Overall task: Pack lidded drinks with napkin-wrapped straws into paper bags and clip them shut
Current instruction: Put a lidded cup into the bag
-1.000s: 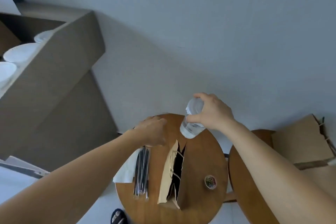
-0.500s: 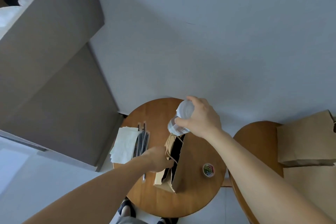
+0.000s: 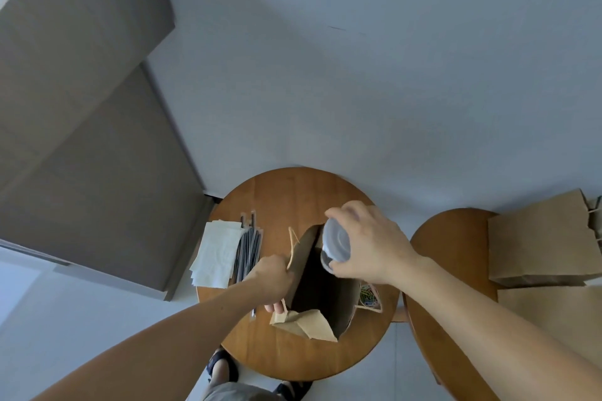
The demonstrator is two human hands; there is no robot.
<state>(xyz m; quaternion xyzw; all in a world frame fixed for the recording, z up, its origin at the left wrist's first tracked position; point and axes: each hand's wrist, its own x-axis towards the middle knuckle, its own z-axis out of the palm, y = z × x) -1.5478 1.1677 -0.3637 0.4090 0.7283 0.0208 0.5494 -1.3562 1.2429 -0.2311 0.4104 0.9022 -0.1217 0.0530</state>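
A brown paper bag (image 3: 342, 309) stands open on the round wooden table (image 3: 286, 202). My left hand (image 3: 272, 280) grips the bag's left rim and holds the mouth apart. My right hand (image 3: 371, 244) grips a clear lidded drink cup (image 3: 337, 244) from above, right over the bag's far opening, its lower end at the rim. White napkins (image 3: 218, 254) and a bundle of dark wrapped straws (image 3: 249, 249) lie left of the bag. A small tub of coloured clips (image 3: 368, 296) sits just right of the bag, partly hidden behind it.
A second round table (image 3: 449, 257) stands to the right with flat paper bags (image 3: 537, 244) stacked on it. A grey cabinet (image 3: 81, 140) rises at the left. My sandalled feet (image 3: 221, 368) show below the table edge.
My left hand left the table's far side and took hold of the bag's rim, opening it. My right hand brought the cup down and nearer, over the bag's mouth.
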